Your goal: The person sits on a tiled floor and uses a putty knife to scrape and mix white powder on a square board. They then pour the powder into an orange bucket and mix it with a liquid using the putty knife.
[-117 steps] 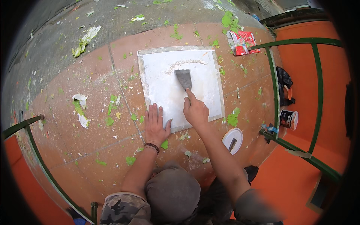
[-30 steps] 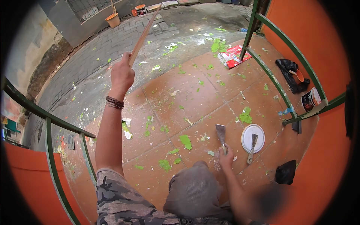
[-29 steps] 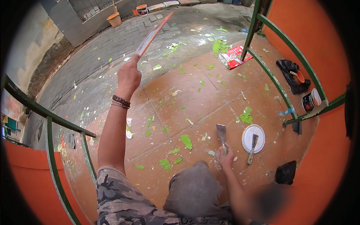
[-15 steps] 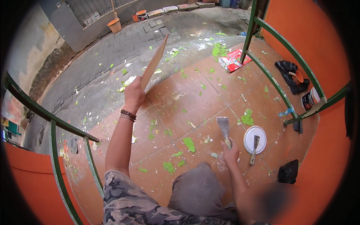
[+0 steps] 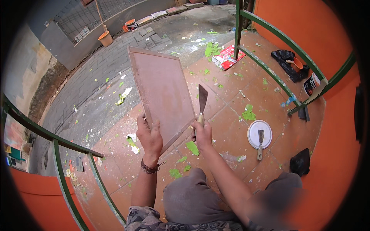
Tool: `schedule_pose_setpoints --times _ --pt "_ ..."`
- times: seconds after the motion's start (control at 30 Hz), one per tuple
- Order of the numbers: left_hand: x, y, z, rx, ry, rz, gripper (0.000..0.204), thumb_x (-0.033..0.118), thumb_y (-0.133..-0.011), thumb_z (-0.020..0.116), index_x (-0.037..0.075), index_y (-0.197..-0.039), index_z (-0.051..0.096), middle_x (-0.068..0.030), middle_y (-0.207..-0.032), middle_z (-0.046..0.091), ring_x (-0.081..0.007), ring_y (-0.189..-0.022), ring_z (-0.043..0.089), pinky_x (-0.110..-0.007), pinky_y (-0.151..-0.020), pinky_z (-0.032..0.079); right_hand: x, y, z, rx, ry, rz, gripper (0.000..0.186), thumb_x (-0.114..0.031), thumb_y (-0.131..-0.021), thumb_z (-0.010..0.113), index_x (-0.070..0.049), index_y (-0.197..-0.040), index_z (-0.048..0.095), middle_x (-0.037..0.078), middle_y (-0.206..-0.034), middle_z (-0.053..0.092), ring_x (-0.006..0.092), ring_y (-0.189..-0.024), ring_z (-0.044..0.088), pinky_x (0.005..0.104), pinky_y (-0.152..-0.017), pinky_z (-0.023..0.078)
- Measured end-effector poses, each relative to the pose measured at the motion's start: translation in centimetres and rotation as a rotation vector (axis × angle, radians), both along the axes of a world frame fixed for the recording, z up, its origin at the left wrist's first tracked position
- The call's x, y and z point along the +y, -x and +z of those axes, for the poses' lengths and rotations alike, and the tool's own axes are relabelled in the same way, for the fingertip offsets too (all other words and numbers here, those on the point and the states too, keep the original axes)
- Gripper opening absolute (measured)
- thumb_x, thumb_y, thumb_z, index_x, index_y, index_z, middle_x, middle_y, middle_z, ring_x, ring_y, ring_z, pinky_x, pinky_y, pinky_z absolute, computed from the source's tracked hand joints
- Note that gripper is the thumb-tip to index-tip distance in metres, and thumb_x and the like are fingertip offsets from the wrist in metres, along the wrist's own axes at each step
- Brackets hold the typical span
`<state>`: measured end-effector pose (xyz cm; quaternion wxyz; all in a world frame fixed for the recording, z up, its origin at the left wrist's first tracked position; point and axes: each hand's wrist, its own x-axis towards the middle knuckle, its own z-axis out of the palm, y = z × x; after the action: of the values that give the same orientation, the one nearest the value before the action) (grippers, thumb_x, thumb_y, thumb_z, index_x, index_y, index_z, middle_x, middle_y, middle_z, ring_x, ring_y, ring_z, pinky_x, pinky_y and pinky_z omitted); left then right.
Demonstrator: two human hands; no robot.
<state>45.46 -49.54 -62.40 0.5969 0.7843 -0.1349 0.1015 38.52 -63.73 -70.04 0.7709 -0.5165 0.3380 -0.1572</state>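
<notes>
In front of me a flat, rectangular, brownish-pink board (image 5: 163, 86) with a narrow raised rim is tilted up, its broad face toward me. My left hand (image 5: 150, 136) grips it at the lower left edge, thumb on the near face. The handle of a putty knife (image 5: 202, 101) is wrapped in my right hand (image 5: 202, 133), blade pointing up. That hand is close to the board's lower right corner; whether it touches cannot be told. A second putty knife (image 5: 260, 144) lies across a round white lid (image 5: 253, 135) on the tiles to the right.
Green and white paint flakes (image 5: 192, 148) litter the orange tiled floor (image 5: 227, 125). Green metal railings (image 5: 98, 173) rise at left and right (image 5: 269, 73). Along the right side are a black plastic bag (image 5: 289, 63), a paint tub (image 5: 311, 84) and a black bundle (image 5: 300, 161).
The board has swung from edge-on to face me and come nearer. My left hand has dropped lower and moved right. My right hand has carried the putty knife up and left to the board.
</notes>
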Motion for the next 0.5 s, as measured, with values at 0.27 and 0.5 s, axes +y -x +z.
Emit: schedule_pose_setpoints --times 0.27,0.5 --pt "-1.4 2.1 -0.3 0.078 0.252 -0.051 0.030 -0.003 -0.087 0.061 -0.006 -0.115 0.050 -0.0150 -0.099 0.069 -0.0137 -0.091 0.064 -0.027 -0.079 0.051 -0.6 1.3 2.3 0.467 0.740 0.525 0.049 -0.029 -0.082 0.060 0.007 -0.114 0.052 0.031 -0.104 0.062 0.0426 -0.101 0.061 0.0472 -0.089 0.049" --pt "-1.0 2.6 -0.4 0.094 0.198 -0.072 0.032 -0.005 -0.087 0.059 -0.006 -0.118 0.049 -0.0147 -0.101 0.069 -0.0144 -0.091 0.065 -0.027 -0.081 0.051 -1.3 -0.2 1.0 0.455 0.600 0.564 0.045 -0.029 -0.081 0.061 0.005 -0.110 0.054 0.029 -0.110 0.062 0.0419 -0.105 0.061 0.0474 -0.089 0.049"
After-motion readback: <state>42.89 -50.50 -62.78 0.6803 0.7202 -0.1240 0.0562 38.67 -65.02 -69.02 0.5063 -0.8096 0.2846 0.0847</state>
